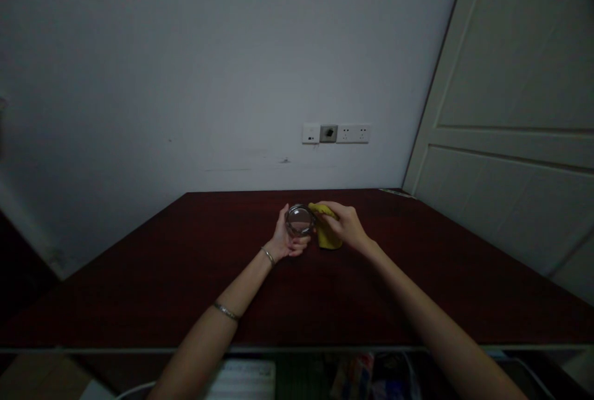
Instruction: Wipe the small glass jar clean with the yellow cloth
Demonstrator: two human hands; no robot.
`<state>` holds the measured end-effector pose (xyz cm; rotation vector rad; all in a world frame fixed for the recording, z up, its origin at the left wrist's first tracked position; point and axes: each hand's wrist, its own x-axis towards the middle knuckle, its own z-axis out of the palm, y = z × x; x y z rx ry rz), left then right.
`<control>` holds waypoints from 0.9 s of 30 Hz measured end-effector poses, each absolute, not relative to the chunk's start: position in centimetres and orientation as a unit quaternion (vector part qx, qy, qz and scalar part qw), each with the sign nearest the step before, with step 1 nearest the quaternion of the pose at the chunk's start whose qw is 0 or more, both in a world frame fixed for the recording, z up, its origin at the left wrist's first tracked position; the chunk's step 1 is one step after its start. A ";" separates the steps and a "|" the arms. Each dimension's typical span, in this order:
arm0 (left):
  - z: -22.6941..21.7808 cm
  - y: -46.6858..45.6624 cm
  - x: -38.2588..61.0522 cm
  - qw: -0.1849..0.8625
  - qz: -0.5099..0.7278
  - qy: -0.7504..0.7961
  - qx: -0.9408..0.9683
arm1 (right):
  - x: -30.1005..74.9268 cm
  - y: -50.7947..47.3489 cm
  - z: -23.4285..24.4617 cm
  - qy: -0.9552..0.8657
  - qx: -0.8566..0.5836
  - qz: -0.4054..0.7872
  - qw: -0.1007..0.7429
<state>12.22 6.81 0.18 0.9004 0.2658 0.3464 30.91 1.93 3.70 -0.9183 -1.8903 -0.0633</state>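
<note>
My left hand point(281, 240) is closed around a round, clear glass vessel point(300, 219) whose circular rim or base faces me. Its exact kind is hard to make out in the dim light. Gathered in the fingers of my right hand point(346, 222) is a yellow cloth point(328, 236), its loose end hanging below them. The cloth's upper edge meets the right side of the glass or lies just beside it. Both hands are held over the dark red tabletop point(185, 282), near its middle. Two bracelets circle my left forearm.
A white wall stands behind the table, with a row of sockets point(353, 133) on it. A pale panelled door point(505, 134) rises on the right. Below the table's front edge, a white object point(245, 380) and colourful packages point(355, 375) show partly.
</note>
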 end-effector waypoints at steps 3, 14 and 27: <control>0.3 6.8 12.1 0.880 0.176 0.132 0.421 | 30.9 1.9 2.7 -0.781 -0.369 -0.061 0.500; 0.6 6.7 12.0 0.886 0.251 0.151 0.360 | 30.0 0.0 1.1 -0.823 -0.291 -0.152 0.463; 0.9 6.4 12.8 0.867 0.303 0.220 0.328 | 29.1 -0.8 1.3 -0.830 -0.233 -0.214 0.458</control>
